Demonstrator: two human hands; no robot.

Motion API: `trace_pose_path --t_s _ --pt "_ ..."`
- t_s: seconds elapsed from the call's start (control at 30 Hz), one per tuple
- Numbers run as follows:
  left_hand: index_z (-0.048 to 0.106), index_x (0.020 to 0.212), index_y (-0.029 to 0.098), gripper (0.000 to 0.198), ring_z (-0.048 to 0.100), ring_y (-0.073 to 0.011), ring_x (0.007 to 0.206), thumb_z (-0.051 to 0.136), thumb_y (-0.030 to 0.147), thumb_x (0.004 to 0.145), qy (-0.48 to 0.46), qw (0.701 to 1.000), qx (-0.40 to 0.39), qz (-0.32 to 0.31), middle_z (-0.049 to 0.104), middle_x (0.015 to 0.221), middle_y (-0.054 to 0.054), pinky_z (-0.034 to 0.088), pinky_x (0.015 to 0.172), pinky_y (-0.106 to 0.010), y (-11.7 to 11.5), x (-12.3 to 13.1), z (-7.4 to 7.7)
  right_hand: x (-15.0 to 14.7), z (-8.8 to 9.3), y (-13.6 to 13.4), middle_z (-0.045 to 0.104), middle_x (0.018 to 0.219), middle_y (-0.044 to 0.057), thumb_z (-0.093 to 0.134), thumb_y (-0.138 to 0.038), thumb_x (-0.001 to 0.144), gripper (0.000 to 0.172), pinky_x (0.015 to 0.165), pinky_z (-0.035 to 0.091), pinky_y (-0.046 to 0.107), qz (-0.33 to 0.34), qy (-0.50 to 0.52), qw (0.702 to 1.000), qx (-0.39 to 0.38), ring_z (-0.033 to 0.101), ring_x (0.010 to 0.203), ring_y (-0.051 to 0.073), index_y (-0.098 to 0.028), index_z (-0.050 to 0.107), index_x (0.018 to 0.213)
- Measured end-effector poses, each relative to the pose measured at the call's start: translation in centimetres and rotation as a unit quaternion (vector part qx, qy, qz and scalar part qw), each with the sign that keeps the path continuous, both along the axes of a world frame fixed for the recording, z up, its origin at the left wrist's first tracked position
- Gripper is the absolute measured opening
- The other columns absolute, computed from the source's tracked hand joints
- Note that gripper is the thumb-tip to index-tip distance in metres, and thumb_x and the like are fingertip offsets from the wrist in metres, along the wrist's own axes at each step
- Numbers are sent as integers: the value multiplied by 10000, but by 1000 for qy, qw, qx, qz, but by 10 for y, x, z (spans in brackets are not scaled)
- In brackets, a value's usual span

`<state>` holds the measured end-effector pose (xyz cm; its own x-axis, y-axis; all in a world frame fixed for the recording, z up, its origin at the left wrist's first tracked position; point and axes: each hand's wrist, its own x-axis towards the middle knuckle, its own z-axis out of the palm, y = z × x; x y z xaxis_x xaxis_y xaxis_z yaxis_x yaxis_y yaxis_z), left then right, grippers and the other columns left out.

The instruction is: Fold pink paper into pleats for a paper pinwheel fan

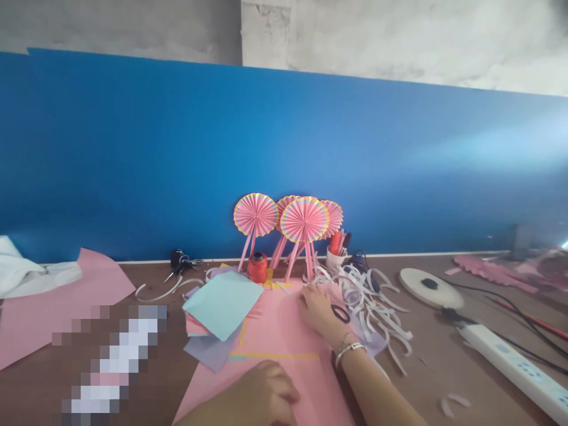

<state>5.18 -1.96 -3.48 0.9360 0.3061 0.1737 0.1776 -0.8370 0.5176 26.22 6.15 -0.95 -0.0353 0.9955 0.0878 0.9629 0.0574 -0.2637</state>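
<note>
A pink paper sheet with yellow strips along its edges lies in front of me. My right hand rests flat on its far right part, with the fingers reaching forward and a silver bracelet at the wrist. Just beside that hand is a black loop, perhaps a scissors handle. My left hand is over the near part of the pink paper, its fingers loosely bent and slightly blurred; nothing shows in them. Light blue paper lies left of the hands, over pink and lilac sheets.
Round pleated pink paper fans on strip legs stand by the blue partition. An orange-red roll, a white pen cup and curled white paper strips are nearby. Keys lie left, a power strip right.
</note>
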Motion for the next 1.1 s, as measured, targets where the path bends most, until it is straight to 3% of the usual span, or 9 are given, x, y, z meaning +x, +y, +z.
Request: trace_pose_path --t_s 0.2,0.27,0.43,0.63,0.7,0.77,0.83,0.93,1.1 --pt "699 908 230 214 619 -193 929 494 272 866 -53 982 -54 172 709 974 -57 443 860 -316 -3 -5 38 -5 -4 -1 590 1124 138 417 -125 863 234 835 313 320 10 9 1000 9 509 1056 248 -139 571 1038" --pt "688 966 239 201 606 -208 1001 542 253 829 -46 985 -46 161 701 1048 -52 420 914 -336 -2 -6 43 -6 -5 -1 593 1115 146 430 -135 856 234 841 318 319 8 17 1000 6 506 1060 256 -128 573 1042" --pt "624 1097 317 237 511 -215 1189 485 326 904 18 1000 3 -5 615 1250 -17 329 1015 -343 -3 1 24 -10 -7 -2 621 1001 130 402 -96 837 204 855 327 310 16 51 999 1 512 1007 240 -131 599 878" --pt "613 1126 287 268 529 -243 1157 488 321 892 -39 994 -32 96 602 1250 -60 369 999 -373 -3 -1 11 -6 4 1 626 932 102 381 -88 821 197 798 393 300 52 128 990 -20 546 907 203 -141 568 848" --pt "506 1263 214 382 455 -295 1224 426 311 903 -78 976 -37 199 508 1331 -147 367 993 -447 3 -8 21 -4 16 0 643 829 46 409 -97 799 166 692 422 238 88 165 981 -57 572 775 152 -157 564 798" --pt "488 1257 214 396 499 -276 1165 432 340 885 -179 903 -88 380 511 1301 -139 416 944 -420 12 -14 35 -3 31 -5 654 766 11 441 -117 780 133 590 414 196 123 194 969 -96 564 655 113 -165 562 754" --pt "469 1254 207 444 612 -222 902 465 399 854 -226 839 -155 471 566 1178 -122 495 772 -359 22 -20 49 -3 47 -13 667 771 -9 430 -170 804 133 489 374 181 143 219 956 -133 495 512 76 -176 562 790" --pt "512 1192 174 499 584 -154 653 541 452 779 -249 804 -224 491 600 1044 -85 477 579 -283 33 -26 61 -7 65 -24 651 732 -27 454 -174 785 93 460 341 167 139 296 920 -217 421 445 48 -179 546 800" --pt "576 714 172 269 506 -135 526 535 436 754 -230 808 -266 472 534 569 29 390 507 -239 40 -32 58 -10 67 -29 616 649 -23 475 -134 730 86 514 367 165 167 332 902 -221 524 564 78 -175 550 741"
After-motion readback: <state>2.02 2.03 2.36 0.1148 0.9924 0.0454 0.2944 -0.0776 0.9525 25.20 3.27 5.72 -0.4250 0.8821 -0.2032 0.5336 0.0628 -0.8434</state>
